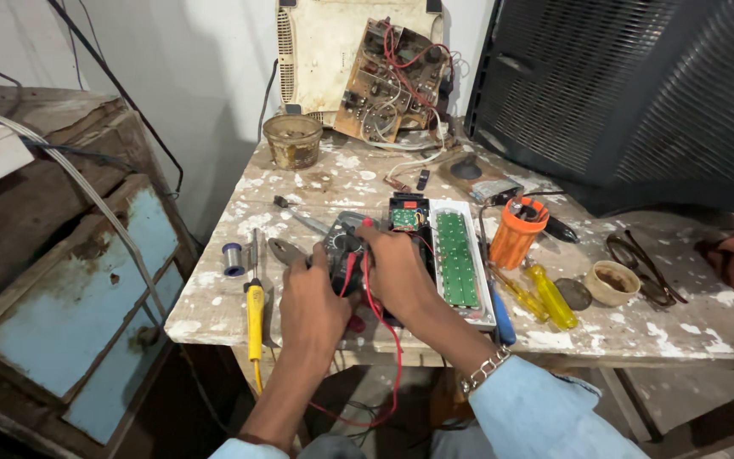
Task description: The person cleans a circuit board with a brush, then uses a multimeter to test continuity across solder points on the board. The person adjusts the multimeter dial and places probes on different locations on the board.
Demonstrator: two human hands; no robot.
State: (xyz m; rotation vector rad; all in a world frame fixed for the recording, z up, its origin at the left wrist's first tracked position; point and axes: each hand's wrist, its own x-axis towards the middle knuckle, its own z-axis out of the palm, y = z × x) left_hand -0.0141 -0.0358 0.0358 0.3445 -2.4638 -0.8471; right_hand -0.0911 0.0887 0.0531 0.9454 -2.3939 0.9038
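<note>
My left hand (309,299) and my right hand (397,270) are closed together around a small dark multimeter (341,246) on the paint-spattered wooden table (239,302). Red test leads (381,336) run from the meter between my hands and hang over the front edge. Just beyond my right hand lies an opened white device with a green circuit board (455,259), and a small board in a black housing (407,214). The meter's face is mostly hidden by my fingers.
Left of my hands lie a yellow soldering iron (254,310), a solder spool (232,257) and pliers (285,251). To the right are an orange cup (516,233), yellow screwdrivers (550,295), a small bowl (612,281) and scissors (643,263). Behind stand a tin (293,140), an open chassis (392,81) and a large dark casing (639,85).
</note>
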